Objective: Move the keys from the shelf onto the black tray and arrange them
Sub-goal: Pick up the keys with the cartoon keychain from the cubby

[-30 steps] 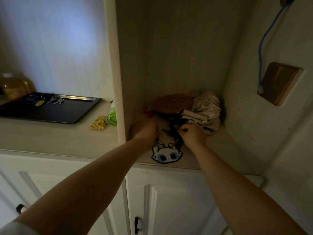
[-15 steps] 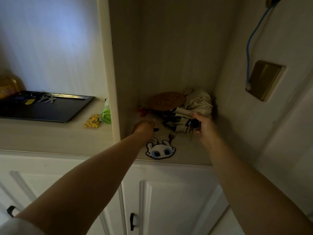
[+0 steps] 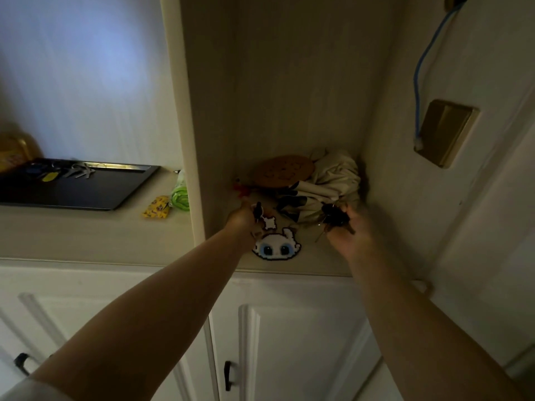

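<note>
black tray (image 3: pixel 86 195) on counter, far left, a key set (image 3: pixel 76 171) already at its back edge | left hand (image 3: pixel 241 218) pinching a black key fob (image 3: pixel 257 211) above the shelf (image 3: pixel 312 261) | right hand (image 3: pixel 348 230) closed around dark bunch of keys (image 3: pixel 334 217), by folded umbrella (image 3: pixel 324 186)

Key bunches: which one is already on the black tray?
The bunch with the yellow tag, lying at the far left of the tray. The dark bunch is in the right hand, over the shelf.
</note>
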